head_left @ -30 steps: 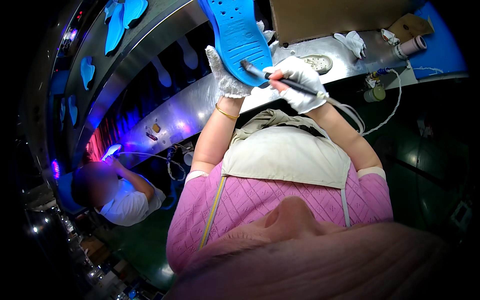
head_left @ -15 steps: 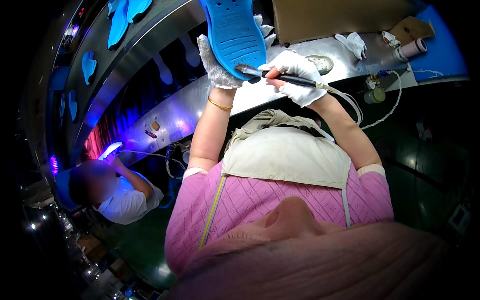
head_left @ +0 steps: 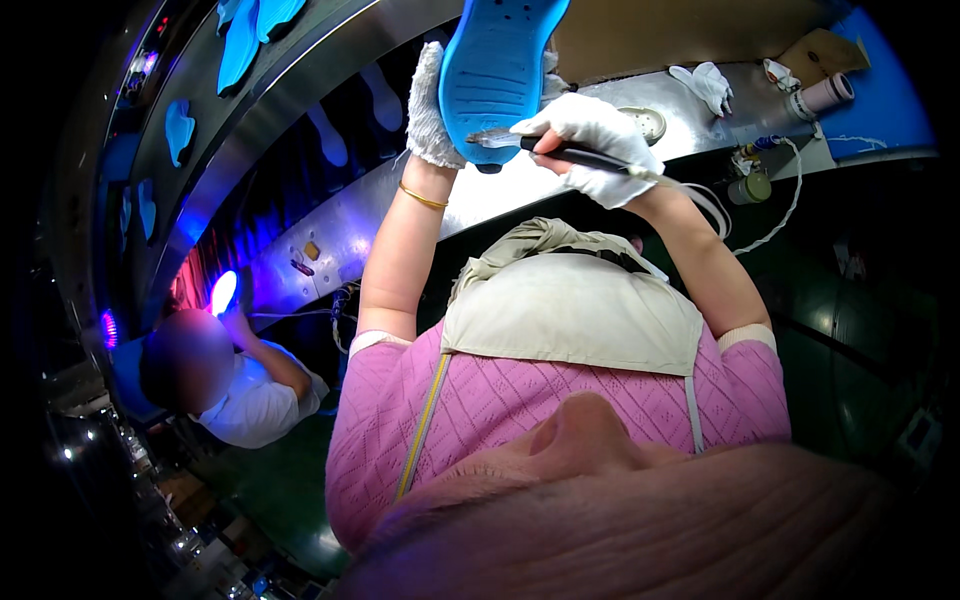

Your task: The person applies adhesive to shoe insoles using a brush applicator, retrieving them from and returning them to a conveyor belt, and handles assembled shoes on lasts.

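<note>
My left hand, in a white knit glove with a gold bangle at the wrist, grips a blue shoe sole from beneath and its sides. The sole is tilted up over the metal bench, its grooved face toward me. In my right hand, also gloved in white with bare fingertips showing, is a brush with a black handle and a pale tube running from its end. The bristles lie against the sole's near, rounded end. Beside my right hand, a pale clog is partly hidden on the bench.
A brown cardboard sheet lies behind the bench, with white gloves near it. At the right are a pinkish roll and a hanging jar. Blue soles sit on the left conveyor. Another person works at lower left.
The sole has turned more upright and shifted slightly right. The brush tip has moved a little along its near end. At the left, the other person's glowing piece has turned more upright.
</note>
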A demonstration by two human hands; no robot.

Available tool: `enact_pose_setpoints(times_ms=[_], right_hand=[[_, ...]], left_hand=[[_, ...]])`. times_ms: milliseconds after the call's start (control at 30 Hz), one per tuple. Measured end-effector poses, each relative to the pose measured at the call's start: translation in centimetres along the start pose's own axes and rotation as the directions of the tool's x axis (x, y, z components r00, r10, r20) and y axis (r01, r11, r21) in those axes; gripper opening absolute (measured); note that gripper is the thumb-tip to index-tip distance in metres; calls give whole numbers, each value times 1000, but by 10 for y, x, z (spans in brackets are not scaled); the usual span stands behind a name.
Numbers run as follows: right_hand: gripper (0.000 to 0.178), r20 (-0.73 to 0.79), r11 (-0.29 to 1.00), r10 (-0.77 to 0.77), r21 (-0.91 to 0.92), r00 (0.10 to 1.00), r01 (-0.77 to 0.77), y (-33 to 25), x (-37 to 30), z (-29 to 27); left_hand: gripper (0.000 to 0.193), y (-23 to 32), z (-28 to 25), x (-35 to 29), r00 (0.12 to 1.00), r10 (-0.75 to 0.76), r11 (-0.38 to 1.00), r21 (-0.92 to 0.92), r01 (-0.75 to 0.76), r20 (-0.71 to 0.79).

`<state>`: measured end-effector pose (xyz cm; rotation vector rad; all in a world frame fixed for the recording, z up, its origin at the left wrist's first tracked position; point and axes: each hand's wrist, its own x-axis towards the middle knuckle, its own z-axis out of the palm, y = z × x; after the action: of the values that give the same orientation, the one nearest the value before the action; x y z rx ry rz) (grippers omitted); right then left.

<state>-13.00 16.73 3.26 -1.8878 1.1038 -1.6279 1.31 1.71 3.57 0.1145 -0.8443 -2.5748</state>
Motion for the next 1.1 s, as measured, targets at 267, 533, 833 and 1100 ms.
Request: enact_pose_setpoints(times_ms=[267, 533, 833, 1100], right_hand=[[19, 221, 977, 214, -22, 952, -214, 10, 5, -4], [16, 238, 949, 217, 175, 947, -261, 6, 21, -27], [13, 347, 937, 333, -17, 877, -349, 12, 27, -58], [12, 212, 821, 497, 199, 842, -535, -10, 19, -60]], left_hand=[[56, 13, -14, 16, 951, -51, 978, 178, 110, -306], [45, 13, -4, 25, 899, -111, 895, 350, 275, -424], [41, 9, 0, 31, 887, -154, 792, 483, 374, -434], [61, 5, -9, 21, 965, -189, 973, 100, 210, -184]])
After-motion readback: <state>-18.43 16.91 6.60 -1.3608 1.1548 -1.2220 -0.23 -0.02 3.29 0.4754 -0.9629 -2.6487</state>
